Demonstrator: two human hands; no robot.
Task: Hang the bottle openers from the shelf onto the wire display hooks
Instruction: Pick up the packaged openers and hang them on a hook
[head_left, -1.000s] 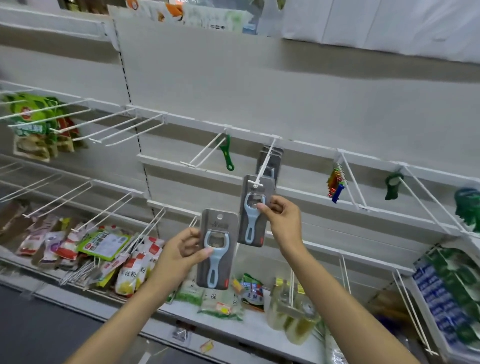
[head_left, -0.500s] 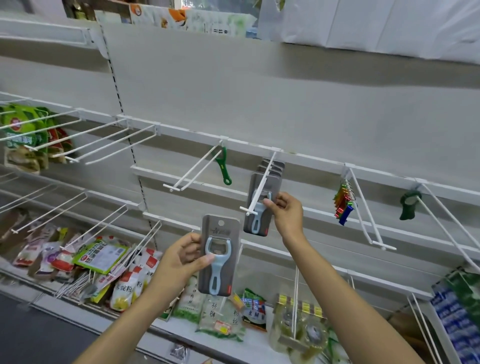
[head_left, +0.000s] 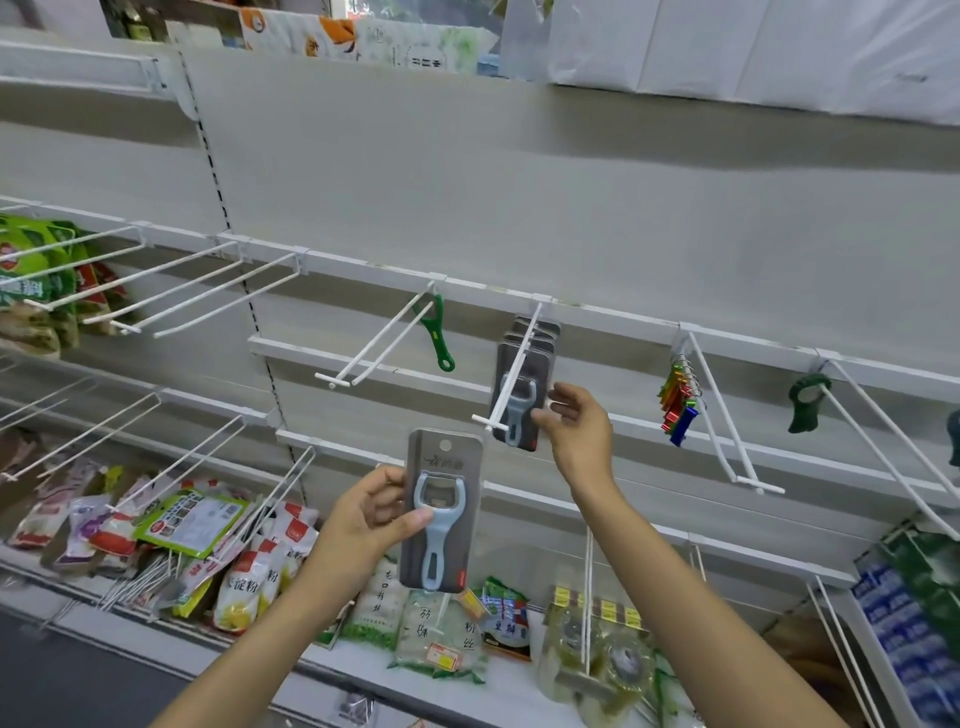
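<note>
A grey card with a light-blue bottle opener is upright in my left hand, which grips its left edge with the thumb across the front. It is held below and left of the tip of a white wire display hook. A second carded bottle opener hangs on that hook near the tip. My right hand pinches its right edge with thumb and fingertips. Several more carded openers hang behind it on the same hook.
A green opener hangs on the hook to the left. Coloured key-ring openers and a dark green opener hang to the right. Bare wire hooks jut out at left. Food packets lie on the lower shelf.
My right hand has slid its card past the hook's tip and further back along the wire. My left hand has raised its card slightly.
</note>
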